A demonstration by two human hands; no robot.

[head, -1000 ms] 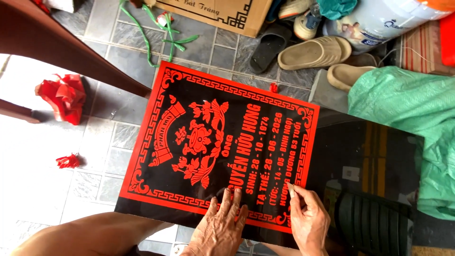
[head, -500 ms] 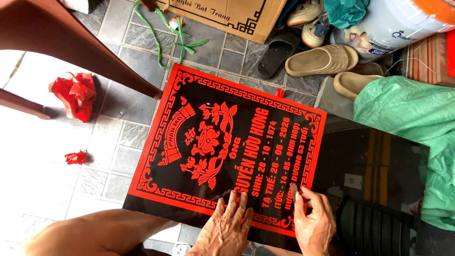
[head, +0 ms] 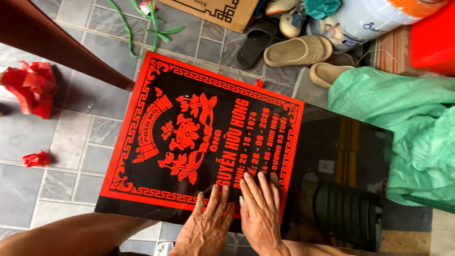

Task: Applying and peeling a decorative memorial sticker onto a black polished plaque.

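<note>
Left hand: the left hand [head: 207, 226] lies flat, fingers spread, palm down on the lower edge of the red stencil sheet [head: 189, 137]; grasps nothing.
Right hand: the right hand [head: 259, 213] lies flat just beside it, fingers together over the lettering; grasps nothing.
Sheet: red cut-out with border, flower motif and text, stuck on a glossy black slab [head: 341, 180].
Slab: lies tilted on the grey tiled floor [head: 71, 142].
Left: crumpled red scraps [head: 29, 87].
Right: green cloth [head: 403, 128].
Far: beige slippers [head: 298, 50], cardboard box [head: 213, 10].

Red-on-black plaque [head: 199, 142] ctr floor, tan cardboard box [head: 213, 12] top
</note>
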